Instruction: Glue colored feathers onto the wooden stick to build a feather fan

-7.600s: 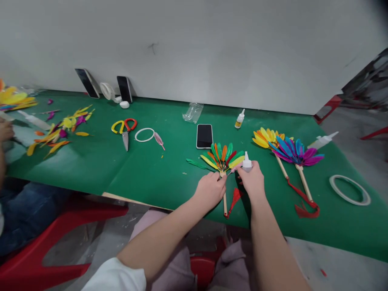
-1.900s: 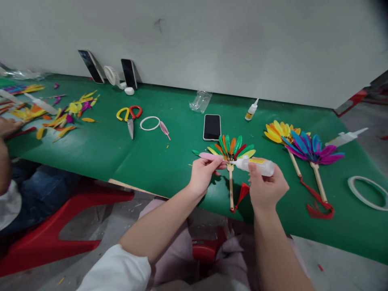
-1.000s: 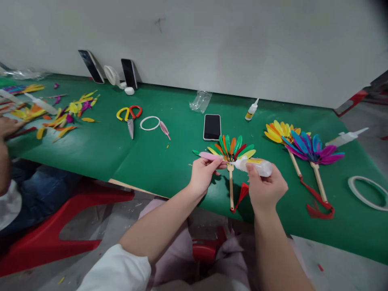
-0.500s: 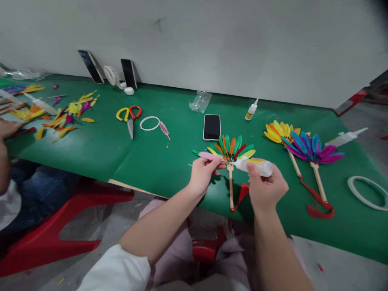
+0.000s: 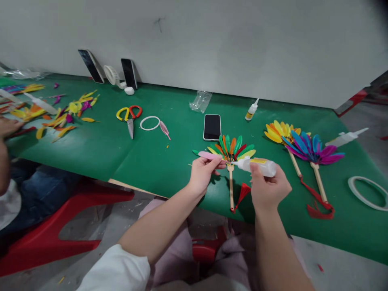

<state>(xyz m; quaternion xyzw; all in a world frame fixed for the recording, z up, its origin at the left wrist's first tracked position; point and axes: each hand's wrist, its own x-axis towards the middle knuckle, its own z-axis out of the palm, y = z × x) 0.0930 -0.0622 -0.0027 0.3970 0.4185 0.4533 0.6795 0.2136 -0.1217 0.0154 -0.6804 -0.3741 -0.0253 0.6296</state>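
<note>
Shifted slightly rightward since the previous frame, our right hand [image 5: 269, 188] is clamped around a squeeze bottle [image 5: 263, 166] held sideways. Across the green counter [image 5: 157, 161], we have the multicoloured feather fan [image 5: 230, 182] lying with its handle toward us, just nearer than the phone [image 5: 212, 127], while our left hand [image 5: 203, 171] pinches a pink feather [image 5: 207, 155] beside the bottle's nozzle, at the fan's left side.

Pale wall [image 5: 194, 48] behind green-topped table [image 5: 157, 165], seemingly smooth.
</note>
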